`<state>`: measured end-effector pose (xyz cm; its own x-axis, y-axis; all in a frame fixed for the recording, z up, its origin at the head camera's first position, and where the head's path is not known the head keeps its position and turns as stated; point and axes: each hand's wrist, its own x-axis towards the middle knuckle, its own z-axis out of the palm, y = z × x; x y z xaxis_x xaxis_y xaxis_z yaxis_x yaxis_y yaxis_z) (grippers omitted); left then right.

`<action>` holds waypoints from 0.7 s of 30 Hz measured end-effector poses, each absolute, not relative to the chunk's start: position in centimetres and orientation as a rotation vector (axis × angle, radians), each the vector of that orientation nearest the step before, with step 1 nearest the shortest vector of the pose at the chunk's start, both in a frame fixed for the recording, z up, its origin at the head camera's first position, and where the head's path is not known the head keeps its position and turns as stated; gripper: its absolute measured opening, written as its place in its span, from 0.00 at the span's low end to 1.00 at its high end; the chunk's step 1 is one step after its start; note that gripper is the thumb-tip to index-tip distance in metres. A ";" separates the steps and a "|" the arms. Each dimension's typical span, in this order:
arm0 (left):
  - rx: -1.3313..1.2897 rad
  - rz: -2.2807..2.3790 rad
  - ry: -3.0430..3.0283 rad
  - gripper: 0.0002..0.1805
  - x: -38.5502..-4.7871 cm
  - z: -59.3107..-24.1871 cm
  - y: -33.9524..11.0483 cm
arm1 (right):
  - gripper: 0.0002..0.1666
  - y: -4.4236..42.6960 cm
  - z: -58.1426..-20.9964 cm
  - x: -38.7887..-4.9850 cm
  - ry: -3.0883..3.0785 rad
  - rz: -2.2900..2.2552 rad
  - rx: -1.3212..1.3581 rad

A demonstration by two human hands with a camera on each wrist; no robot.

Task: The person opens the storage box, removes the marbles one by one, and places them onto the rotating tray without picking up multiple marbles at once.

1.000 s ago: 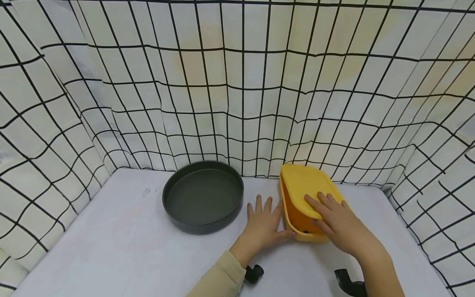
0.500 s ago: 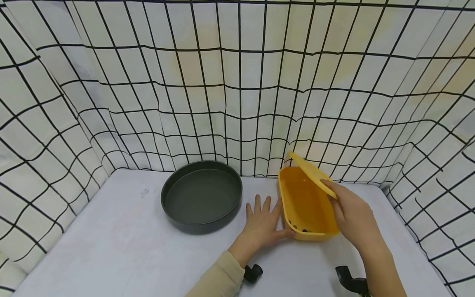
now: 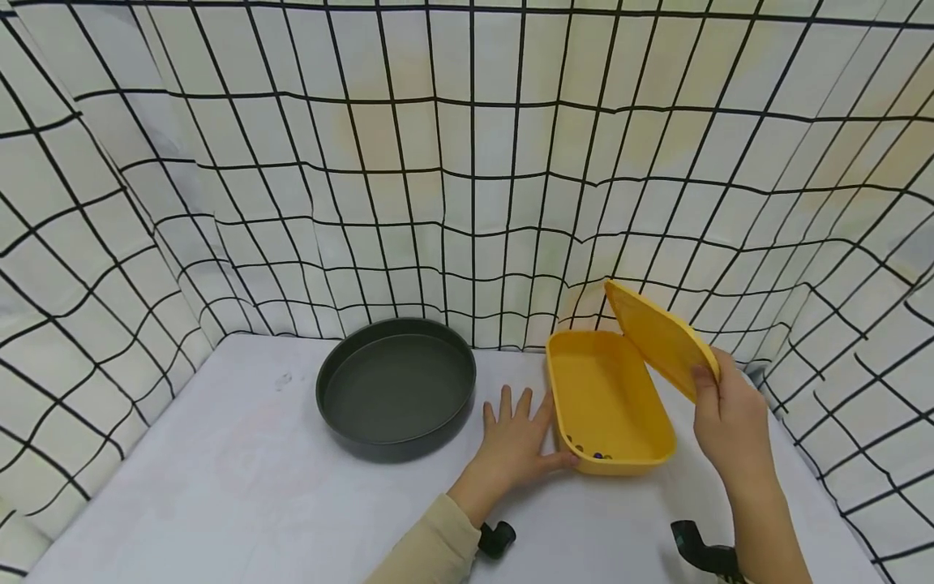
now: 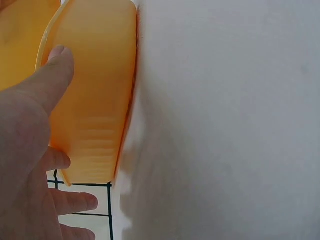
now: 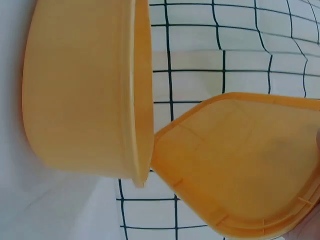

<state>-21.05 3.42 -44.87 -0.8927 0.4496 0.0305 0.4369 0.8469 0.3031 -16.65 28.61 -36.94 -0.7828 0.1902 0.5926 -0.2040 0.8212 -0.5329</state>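
Observation:
A yellow rectangular container [image 3: 613, 405] stands uncovered on the white table, with several small dark beads or marbles [image 3: 598, 456] at its near end. My left hand [image 3: 511, 446] has its fingers spread and straight, thumb and forefinger touching the container's left side; the left wrist view shows the thumb [image 4: 62, 70] against the wall. In my right hand [image 3: 737, 422] is the yellow lid [image 3: 660, 337], pinched at its near right edge and tilted up to the right of the container. The right wrist view shows the lid's underside [image 5: 240, 160] with one corner close to the container's rim.
A dark green round pan [image 3: 397, 389] stands left of the container. White cloth walls with a black grid [image 3: 452, 195] enclose the back and sides of the table [image 3: 241, 470]. Black wrist-camera mounts [image 3: 704, 551] show below the hands.
The right hand first lay on top of the lid, then gripped its edge, lifted it and carried it rightward, uncovering the container. My left hand has stayed at the container's side.

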 end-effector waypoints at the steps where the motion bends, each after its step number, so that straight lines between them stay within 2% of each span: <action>1: 0.715 0.476 2.977 0.58 -21.1 -44.9 3.4 | 0.20 28.9 -37.0 -16.7 -2.336 0.796 -0.017; 21: 0.729 0.520 2.976 0.58 -20.9 -44.8 3.3 | 0.27 33.2 -37.3 -16.9 -2.241 1.243 -0.579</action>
